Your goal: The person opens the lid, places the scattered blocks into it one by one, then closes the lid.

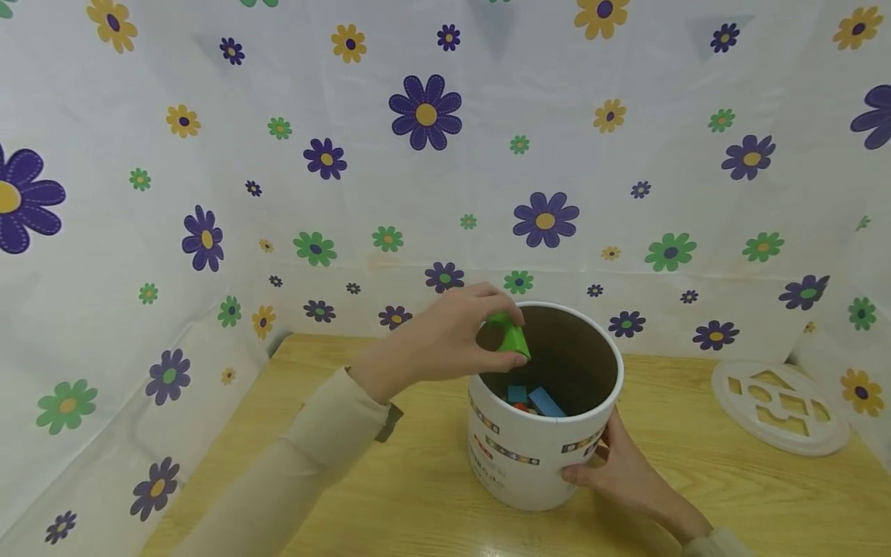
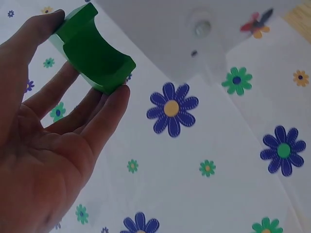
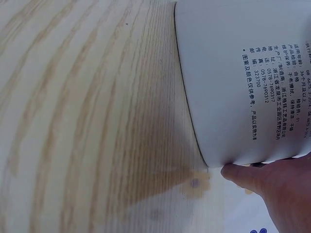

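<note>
A green arch block (image 2: 95,51) with a curved cut-out is pinched between the thumb and fingers of my left hand (image 1: 459,336). That hand hovers over the left rim of a white cylindrical bucket (image 1: 515,464) with printed labels. Inside the bucket lie a blue block (image 1: 546,402), a teal block (image 1: 517,394) and a bit of something red; the rest of the contents is hidden by the wall. My right hand (image 1: 626,472) grips the bucket's lower right side, its thumb in front and its other fingers mostly hidden behind the curve. Small print on the wall shows in the right wrist view.
A white round lid (image 1: 793,442) with shaped cut-outs lies on the wooden table (image 1: 390,480) at the right. A flower-patterned sheet (image 1: 376,186) hangs behind the table and along its left and right sides.
</note>
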`<state>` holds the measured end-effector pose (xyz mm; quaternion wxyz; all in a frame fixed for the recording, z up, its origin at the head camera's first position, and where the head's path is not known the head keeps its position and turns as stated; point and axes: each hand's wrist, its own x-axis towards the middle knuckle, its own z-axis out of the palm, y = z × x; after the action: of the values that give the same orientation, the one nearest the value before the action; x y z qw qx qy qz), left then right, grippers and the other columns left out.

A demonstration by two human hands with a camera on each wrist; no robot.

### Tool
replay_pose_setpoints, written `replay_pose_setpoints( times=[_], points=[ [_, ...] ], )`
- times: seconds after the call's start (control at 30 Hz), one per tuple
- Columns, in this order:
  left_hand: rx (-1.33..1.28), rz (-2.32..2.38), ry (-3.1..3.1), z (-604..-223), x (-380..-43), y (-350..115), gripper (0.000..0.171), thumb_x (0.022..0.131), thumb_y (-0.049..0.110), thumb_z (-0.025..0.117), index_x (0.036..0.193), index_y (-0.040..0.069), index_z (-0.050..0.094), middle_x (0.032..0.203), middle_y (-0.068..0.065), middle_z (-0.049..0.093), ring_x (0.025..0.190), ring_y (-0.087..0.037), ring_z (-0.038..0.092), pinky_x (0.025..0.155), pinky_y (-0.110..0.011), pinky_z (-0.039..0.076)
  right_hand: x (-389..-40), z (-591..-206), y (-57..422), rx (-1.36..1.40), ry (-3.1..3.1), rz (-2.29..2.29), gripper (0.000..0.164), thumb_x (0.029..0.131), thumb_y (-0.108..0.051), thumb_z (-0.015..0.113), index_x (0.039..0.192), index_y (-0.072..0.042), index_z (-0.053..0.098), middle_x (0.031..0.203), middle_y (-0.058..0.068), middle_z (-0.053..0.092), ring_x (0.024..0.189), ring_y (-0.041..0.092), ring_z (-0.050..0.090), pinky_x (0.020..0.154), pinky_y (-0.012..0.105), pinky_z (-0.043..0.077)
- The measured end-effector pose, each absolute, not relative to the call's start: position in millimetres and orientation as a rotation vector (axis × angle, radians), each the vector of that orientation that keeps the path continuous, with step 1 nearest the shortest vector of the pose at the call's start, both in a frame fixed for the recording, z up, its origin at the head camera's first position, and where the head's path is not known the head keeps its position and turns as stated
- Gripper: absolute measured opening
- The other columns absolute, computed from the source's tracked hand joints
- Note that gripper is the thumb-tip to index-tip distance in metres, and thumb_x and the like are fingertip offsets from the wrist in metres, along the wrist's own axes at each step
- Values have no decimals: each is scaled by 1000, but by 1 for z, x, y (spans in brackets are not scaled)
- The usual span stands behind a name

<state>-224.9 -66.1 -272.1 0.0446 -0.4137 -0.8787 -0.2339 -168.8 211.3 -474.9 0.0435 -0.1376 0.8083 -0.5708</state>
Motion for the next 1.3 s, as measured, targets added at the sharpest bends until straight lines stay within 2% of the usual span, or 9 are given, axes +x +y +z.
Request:
replay_pose_setpoints(
  times=[0.27,0.43,0.87,1.03,1.3],
  points=[
    [-1333,-689,-2684,-276,-226,-45,35,88,35,80,117,17,70,120,1,67,107,-12,61,95,-26,56,-169,-473,213,-425,2478,-1733,113,81,-17,86,161,-23,7,154,21,35,138,46,40,108,70,44],
    [-1350,-698,-2679,-276,-227,-39,36,88,35,80,117,17,69,125,0,67,111,-13,62,98,-28,56,-168,-471,213,-420,2485,-1724,112,81,-18,86,161,-22,8,153,21,38,137,44,42,108,67,45],
    [-1383,-690,-2651,-274,-226,-33,38,88,34,81,119,14,70,124,-1,67,111,-13,62,99,-29,56,-168,-473,213,-443,2488,-1739,112,80,-16,87,161,-21,10,151,21,41,136,43,43,107,62,46],
    [-1380,-701,-2650,-275,-226,-33,38,89,34,80,119,14,70,127,-1,65,112,-14,62,99,-29,56,-168,-473,213,-438,2484,-1739,112,80,-16,87,161,-22,10,152,20,40,136,43,43,106,65,46],
    [-1330,-735,-2594,-276,-226,-43,36,92,34,78,120,13,70,131,-3,64,124,-19,61,108,-35,53,-168,-474,213,-410,2483,-1735,112,80,-18,87,161,-25,10,155,19,37,139,46,41,108,71,42]
  ],
)
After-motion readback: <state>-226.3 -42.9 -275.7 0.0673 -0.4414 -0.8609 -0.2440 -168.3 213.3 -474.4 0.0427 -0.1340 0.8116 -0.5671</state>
